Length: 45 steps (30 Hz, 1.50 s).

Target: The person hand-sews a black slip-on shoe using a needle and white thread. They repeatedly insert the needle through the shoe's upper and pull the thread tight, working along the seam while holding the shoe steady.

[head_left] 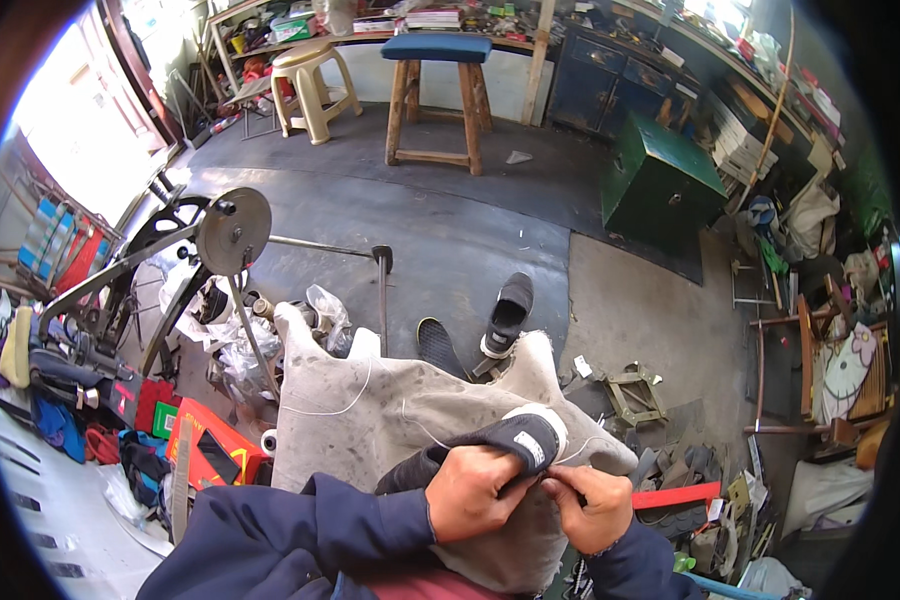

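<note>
A black shoe (510,437) with a white sole edge lies over the grey, stained apron cloth (320,400) on my lap. My left hand (475,490) is closed around the shoe's upper, thumb toward the sole. Close against it, my right hand (590,505) is closed in a pinch at the sole's edge; what sits between its fingertips is too small to make out. White thread (425,425) trails across the cloth, and a strand also shows by the right hand. Beyond the cloth, a second black shoe (510,305) stands on the floor beside a dark insole (437,343).
At left stands a hand-cranked machine (235,230) with a round wheel. An orange-red box (205,440) lies below it. Ahead are a blue-topped wooden stool (436,48), a cream plastic stool (315,85) and a green chest (660,180). Scraps and a red strip (677,494) lie at right.
</note>
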Each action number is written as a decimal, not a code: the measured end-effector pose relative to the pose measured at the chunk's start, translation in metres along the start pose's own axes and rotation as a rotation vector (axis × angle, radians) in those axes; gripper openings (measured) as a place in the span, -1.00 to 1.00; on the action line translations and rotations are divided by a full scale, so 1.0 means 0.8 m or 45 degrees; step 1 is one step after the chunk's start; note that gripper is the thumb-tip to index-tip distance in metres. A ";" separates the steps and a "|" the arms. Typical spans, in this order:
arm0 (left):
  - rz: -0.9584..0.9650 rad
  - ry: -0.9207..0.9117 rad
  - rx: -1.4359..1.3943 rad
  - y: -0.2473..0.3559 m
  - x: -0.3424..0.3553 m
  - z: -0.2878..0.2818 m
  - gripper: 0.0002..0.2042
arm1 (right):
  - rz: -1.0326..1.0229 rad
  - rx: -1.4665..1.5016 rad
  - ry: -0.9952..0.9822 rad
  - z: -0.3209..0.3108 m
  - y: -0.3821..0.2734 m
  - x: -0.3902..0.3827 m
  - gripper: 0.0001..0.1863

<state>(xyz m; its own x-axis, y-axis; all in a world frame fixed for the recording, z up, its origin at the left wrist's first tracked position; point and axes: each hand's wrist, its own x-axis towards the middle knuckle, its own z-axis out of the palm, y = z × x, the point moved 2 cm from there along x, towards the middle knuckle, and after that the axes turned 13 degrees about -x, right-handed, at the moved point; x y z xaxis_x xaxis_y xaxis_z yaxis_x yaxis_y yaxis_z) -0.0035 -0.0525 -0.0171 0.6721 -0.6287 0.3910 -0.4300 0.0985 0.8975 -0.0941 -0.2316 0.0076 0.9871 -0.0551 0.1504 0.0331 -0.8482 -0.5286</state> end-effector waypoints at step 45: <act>-0.136 0.089 -0.196 -0.029 0.007 -0.032 -0.87 | -0.023 -0.254 0.059 -0.007 -0.020 0.047 -0.89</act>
<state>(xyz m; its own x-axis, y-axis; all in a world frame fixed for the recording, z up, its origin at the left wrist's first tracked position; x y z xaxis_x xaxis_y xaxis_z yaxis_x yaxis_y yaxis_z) 0.0259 -0.0388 -0.0307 0.7515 -0.5872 0.3007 -0.2605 0.1546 0.9530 -0.0586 -0.2230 0.0263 0.9783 -0.0592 0.1987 0.0144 -0.9366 -0.3500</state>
